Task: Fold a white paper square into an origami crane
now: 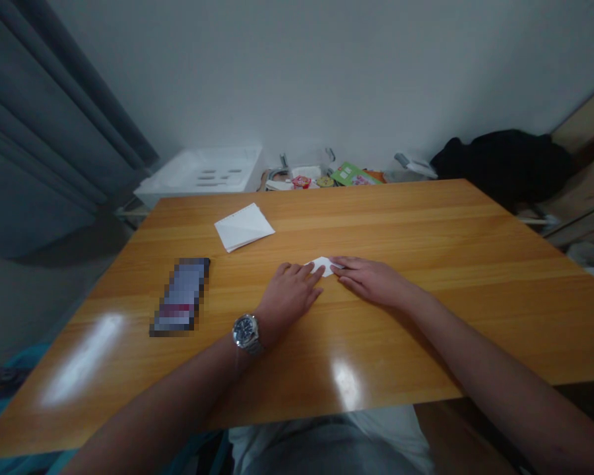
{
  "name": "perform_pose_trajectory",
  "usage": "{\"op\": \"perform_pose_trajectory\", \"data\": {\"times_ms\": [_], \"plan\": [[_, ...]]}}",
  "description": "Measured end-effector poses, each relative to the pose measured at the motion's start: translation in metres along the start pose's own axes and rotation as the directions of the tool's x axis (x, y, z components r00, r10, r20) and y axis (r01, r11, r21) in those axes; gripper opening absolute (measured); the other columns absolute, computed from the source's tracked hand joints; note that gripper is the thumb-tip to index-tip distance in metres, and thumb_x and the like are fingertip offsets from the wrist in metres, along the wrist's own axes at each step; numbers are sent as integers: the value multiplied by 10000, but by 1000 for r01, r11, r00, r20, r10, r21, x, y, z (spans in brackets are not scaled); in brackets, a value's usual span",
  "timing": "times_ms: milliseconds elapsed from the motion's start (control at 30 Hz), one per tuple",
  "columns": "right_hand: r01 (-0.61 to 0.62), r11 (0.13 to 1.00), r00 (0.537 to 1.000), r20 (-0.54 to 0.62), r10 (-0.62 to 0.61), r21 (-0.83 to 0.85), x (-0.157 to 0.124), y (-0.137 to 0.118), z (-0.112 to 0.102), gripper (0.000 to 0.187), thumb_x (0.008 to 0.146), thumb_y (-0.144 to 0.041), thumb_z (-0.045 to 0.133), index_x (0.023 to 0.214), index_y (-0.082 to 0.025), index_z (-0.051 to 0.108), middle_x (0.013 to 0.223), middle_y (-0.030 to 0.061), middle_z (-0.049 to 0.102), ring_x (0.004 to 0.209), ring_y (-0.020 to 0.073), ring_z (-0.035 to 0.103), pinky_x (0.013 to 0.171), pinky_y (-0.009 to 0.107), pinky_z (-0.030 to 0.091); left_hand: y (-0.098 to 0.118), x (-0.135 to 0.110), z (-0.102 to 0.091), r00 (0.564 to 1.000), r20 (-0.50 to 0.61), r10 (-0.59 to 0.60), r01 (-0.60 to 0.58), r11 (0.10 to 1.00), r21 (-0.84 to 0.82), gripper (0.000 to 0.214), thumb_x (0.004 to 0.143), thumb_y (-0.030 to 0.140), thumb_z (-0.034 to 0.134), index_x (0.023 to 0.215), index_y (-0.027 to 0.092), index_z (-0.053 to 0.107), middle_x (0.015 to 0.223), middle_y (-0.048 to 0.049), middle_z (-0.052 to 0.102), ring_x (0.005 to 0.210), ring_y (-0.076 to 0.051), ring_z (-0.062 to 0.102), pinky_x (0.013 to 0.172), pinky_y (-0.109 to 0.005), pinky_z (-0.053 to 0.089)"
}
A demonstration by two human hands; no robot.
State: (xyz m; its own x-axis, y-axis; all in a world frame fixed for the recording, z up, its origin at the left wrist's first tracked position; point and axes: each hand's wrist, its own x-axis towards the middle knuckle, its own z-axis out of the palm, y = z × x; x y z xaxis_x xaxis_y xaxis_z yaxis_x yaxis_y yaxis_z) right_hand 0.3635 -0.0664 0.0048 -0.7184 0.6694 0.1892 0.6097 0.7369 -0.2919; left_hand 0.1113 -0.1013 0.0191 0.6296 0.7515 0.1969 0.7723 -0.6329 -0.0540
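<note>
A small piece of white folded paper (pixel 323 266) lies flat on the wooden table (pixel 376 224). My left hand (pixel 292 290) rests on its left side with the fingers stretched out. From the right, my right hand (pixel 369 280) lies on the paper's other side, its fingers extended and flat. Part of the paper is hidden under the fingertips of both hands. A metal wristwatch (pixel 246 331) is on my left wrist.
White paper sheets (pixel 244 227) lie at the back left of the table. A phone (pixel 182 293), blurred into blocks, is left of my left hand. Beyond the far edge stand a white plastic bin (pixel 202 173), a green packet (pixel 354 175) and a black cloth heap (pixel 505 161).
</note>
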Motion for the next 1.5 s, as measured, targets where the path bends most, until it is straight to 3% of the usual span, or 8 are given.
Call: {"op": "perform_pose_trajectory", "data": {"times_ms": [267, 467, 700, 933, 1167, 1333, 1500], "plan": [[21, 1000, 999, -43, -20, 21, 2, 0, 2, 365, 1011, -285, 474, 1322, -193, 644, 1451, 120, 547, 1339, 258, 533, 1129, 479, 434, -1, 1, 2, 999, -31, -19, 17, 998, -65, 414, 1018, 386, 444, 1388, 225, 537, 1349, -94, 602, 1137, -282, 552, 979, -450, 404], [24, 999, 998, -61, -23, 24, 3, -2, -1, 352, 1008, -290, 497, 1314, -202, 647, 1421, 120, 584, 1305, 251, 566, 1107, 471, 454, -6, 5, 2, 998, -66, -4, -5, 992, -128, 385, 1015, 392, 457, 1322, 208, 599, 1378, -113, 575, 1256, -273, 511, 1071, -436, 383], [66, 998, 991, -120, -63, 20, 4, -6, 0, 312, 1000, -308, 521, 1228, -184, 695, 1305, 137, 672, 1213, 260, 633, 1057, 466, 493, -12, 6, 8, 998, -62, -26, 16, 987, -158, 388, 1022, 392, 441, 1304, 190, 614, 1360, -122, 586, 1235, -264, 543, 1084, -431, 406], [147, 977, 983, -128, -128, 152, 5, -16, -1, 296, 996, -323, 534, 1219, -215, 696, 1204, 88, 728, 1137, 219, 672, 1018, 406, 521, -12, 4, 9, 994, -57, -96, 83, 978, -193, 429, 1018, 422, 442, 1334, 170, 584, 1370, -143, 574, 1225, -259, 558, 1076, -429, 431], [90, 986, 974, -217, -58, 139, 8, -6, 8, 337, 998, -287, 523, 1308, -250, 650, 1321, 82, 671, 1247, 225, 612, 1088, 454, 478, -17, 5, 15, 995, -92, -33, 5, 958, -287, 383, 972, 314, 535, 1326, 180, 595, 1414, -126, 566, 1297, -262, 521, 1142, -475, 376], [79, 994, 983, -170, -64, 80, 12, 0, 11, 346, 1020, -277, 473, 1313, -209, 644, 1380, 107, 625, 1317, 221, 555, 1131, 459, 438, -19, 6, 14, 993, -119, -23, -17, 947, -321, 397, 938, 166, 512, 1324, 192, 601, 1338, -108, 605, 1209, -236, 565, 1080, -425, 442], [61, 996, 987, -152, -51, 60, 11, 0, 11, 318, 1009, -279, 498, 1265, -218, 676, 1365, 119, 634, 1299, 239, 567, 1115, 481, 442, -21, 7, 10, 995, -92, -31, 0, 947, -321, 326, 976, 187, 472, 1259, 177, 634, 1286, -103, 635, 1166, -229, 585, 1049, -410, 464]]}}
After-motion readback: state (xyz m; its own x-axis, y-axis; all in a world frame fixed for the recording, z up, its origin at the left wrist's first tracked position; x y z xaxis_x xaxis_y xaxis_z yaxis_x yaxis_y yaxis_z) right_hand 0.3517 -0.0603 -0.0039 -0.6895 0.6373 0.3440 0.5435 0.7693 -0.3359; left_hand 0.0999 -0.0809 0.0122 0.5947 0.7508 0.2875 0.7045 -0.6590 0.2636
